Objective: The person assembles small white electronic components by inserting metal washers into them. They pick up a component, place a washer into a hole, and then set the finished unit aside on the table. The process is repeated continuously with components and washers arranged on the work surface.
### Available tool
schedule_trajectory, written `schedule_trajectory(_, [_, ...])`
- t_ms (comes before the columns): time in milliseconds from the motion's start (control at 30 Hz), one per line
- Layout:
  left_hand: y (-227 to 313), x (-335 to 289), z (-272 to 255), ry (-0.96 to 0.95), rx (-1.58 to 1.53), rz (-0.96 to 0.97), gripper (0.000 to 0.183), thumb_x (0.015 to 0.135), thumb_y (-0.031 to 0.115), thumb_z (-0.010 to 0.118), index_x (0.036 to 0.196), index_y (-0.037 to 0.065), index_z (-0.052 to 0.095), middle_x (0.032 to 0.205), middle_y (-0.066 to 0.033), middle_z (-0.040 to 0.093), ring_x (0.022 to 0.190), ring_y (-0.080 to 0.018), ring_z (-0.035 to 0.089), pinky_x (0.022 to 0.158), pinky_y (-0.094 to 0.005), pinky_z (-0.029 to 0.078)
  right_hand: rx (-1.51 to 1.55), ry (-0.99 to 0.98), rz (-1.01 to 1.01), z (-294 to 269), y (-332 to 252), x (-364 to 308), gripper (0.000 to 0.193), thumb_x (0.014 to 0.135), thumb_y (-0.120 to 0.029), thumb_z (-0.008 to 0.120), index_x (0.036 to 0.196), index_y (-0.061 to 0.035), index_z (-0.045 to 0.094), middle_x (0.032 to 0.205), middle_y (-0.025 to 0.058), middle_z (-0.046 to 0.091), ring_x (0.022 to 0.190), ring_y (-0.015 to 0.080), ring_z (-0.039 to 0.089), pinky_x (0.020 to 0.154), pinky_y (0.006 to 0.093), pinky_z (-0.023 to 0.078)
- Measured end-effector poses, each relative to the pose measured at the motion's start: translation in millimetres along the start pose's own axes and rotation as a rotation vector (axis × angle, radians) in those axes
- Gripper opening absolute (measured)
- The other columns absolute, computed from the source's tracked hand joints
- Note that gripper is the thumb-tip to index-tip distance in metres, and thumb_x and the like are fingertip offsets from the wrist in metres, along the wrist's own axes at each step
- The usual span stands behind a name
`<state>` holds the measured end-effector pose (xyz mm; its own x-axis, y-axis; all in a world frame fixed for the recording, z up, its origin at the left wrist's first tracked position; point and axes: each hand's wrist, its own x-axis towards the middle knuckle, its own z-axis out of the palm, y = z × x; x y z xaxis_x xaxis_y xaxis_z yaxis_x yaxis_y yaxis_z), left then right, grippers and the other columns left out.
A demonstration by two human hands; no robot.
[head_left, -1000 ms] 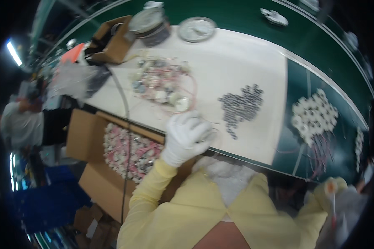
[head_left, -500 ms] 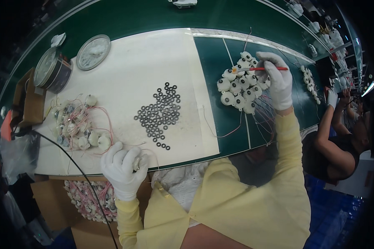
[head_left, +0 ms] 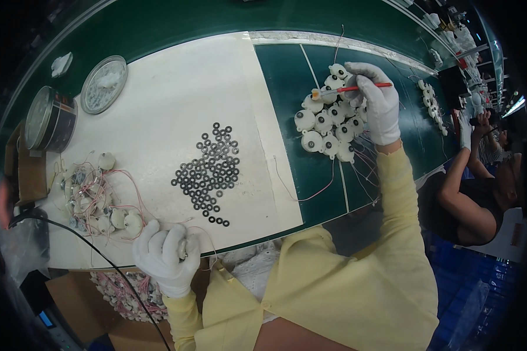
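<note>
Now | right hand [head_left: 382, 105] pinches thin red-handled brush [head_left: 348, 89], tip over white round motors [head_left: 331, 123] clustered on green belt [head_left: 287, 76] | brush seems light, stiff; best held mid-handle | left hand [head_left: 161, 254] closed round one small motor [head_left: 182, 248] at table edge; probably light, wires snag.

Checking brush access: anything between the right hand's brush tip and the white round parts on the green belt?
Nothing visible. The right hand holds the red-handled brush with its tip already over the cluster of white round parts; no other object lies between them, only the parts' own thin wires trailing beside.
</note>
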<state>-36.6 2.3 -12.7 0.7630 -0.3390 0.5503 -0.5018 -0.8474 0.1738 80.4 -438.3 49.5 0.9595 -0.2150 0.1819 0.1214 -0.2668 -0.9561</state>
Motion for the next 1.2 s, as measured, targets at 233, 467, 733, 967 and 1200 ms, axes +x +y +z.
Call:
schedule_trajectory(233, [0, 0, 0, -0.003, -0.005, 0.000, 0.034, 0.075, 0.009, 0.076, 0.108, 0.015, 0.068, 0.101, -0.0025, 0.063, 0.109, -0.0336, 0.063, 0.093, -0.0497, 0.049, 0.002, -0.016, 0.006, -1, 4, 4, 0.032, 0.107, -0.013, 0.052, 0.129, -0.0003, 0.070, 0.107, 0.0052, 0.074, 0.084, 0.0068, 0.066, 0.067, 0.0198, 0.052])
schedule_trajectory(467, [-1, 0, 0, -0.002, -0.008, -0.001, 0.035, 0.074, 0.008, 0.075, 0.108, 0.015, 0.068, 0.101, -0.0025, 0.063, 0.109, -0.0340, 0.063, 0.093, -0.0496, 0.049, 0.021, -0.045, 0.005, -5, 11, 6, 0.032, 0.106, -0.013, 0.053, 0.129, -0.0005, 0.071, 0.107, 0.0043, 0.073, 0.082, 0.0055, 0.065, 0.067, 0.0191, 0.051])
schedule_trajectory(733, [-1, 0, 0, 0.010, 0.012, 0.016, 0.037, 0.073, 0.012, 0.077, 0.109, 0.017, 0.068, 0.102, -0.0020, 0.062, 0.109, -0.0329, 0.063, 0.091, -0.0485, 0.049, 0.013, -0.025, -0.001, -1, 9, 3, 0.030, 0.105, -0.010, 0.054, 0.128, -0.0004, 0.072, 0.103, 0.0021, 0.072, 0.073, 0.0037, 0.059, 0.065, 0.0191, 0.048])
schedule_trajectory(967, [0, 0, 0, 0.010, 0.004, 0.004, 0.037, 0.073, 0.008, 0.075, 0.109, 0.016, 0.068, 0.102, -0.0021, 0.063, 0.109, -0.0341, 0.064, 0.094, -0.0490, 0.049, -0.028, -0.007, 0.006, 0, 6, 2, 0.030, 0.104, -0.010, 0.055, 0.126, -0.0006, 0.073, 0.109, 0.0041, 0.075, 0.070, 0.0031, 0.057, 0.064, 0.0191, 0.047])
schedule_trajectory(1200, [-1, 1, 1, 0.020, -0.009, 0.008, 0.035, 0.075, 0.008, 0.074, 0.109, 0.015, 0.068, 0.101, -0.0026, 0.064, 0.107, -0.0345, 0.064, 0.094, -0.0499, 0.050, -0.022, 0.011, 0.007, 1, 2, 0, 0.029, 0.104, -0.009, 0.055, 0.126, -0.0005, 0.073, 0.110, 0.0038, 0.076, 0.070, 0.0028, 0.057, 0.063, 0.0193, 0.048])
